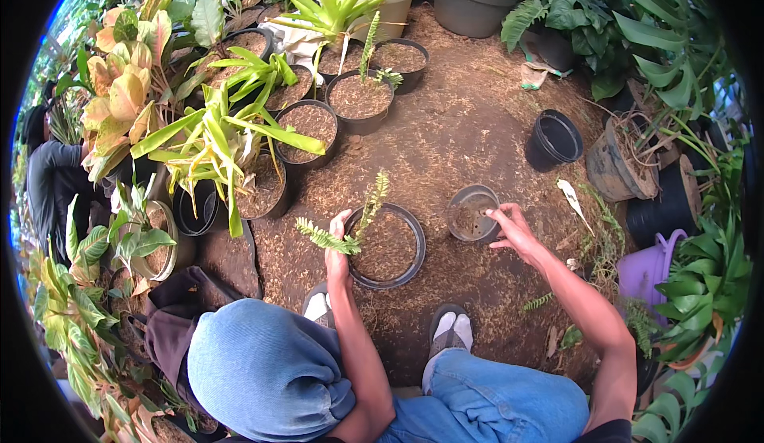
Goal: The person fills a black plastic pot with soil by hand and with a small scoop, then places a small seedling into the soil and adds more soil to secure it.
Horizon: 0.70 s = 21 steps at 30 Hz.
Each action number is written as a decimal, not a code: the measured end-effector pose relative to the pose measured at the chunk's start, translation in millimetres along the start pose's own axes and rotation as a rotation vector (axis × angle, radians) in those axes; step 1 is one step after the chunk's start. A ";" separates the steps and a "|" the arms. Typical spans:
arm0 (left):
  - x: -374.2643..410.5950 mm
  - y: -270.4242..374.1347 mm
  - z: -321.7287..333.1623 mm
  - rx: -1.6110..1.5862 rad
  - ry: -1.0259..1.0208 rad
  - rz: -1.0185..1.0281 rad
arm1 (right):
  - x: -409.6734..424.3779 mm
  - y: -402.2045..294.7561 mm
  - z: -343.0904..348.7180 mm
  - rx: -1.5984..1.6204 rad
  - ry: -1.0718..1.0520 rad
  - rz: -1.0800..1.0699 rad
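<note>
In front of my feet stands a round black plastic pot [387, 246] filled with brown, fibrous potting mix. A small fern [357, 241] rises at its left side, one frond pointing up and another leaning left over my fingers. My left hand [338, 252] is at the left rim of this pot, beside the fern's base; the fronds partly hide its grip. To the right, a smaller dark plastic pot [473, 212] is tilted, with a little soil inside. My right hand [514, 232] holds its right rim, fingers spread over the edge.
Potted bromeliads [221, 138] and soil-filled black pots [307, 131] line the left. Stacked black pots [552, 141], a tipped grey pot [621, 159] and a purple bucket [644, 270] stand right. Large planters [474, 7] are at the back. Another person [54, 186] crouches far left.
</note>
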<state>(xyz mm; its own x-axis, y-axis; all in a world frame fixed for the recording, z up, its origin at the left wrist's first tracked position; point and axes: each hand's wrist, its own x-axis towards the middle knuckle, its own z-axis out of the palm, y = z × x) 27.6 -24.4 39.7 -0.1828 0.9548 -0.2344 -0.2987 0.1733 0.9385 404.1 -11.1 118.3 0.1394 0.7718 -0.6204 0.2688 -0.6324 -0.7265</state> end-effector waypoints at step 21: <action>1.2 0.5 -6.0 -0.142 -0.004 -0.005 | -75.0 -147.1 110.0 -0.668 -0.056 -0.759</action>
<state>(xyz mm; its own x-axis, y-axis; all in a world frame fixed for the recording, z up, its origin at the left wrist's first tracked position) 21.6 -24.6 38.4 -0.1772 0.9552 -0.2372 -0.4287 0.1420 0.8922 249.2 16.8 239.2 -0.3301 0.9398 -0.0885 0.7487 0.2036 -0.6309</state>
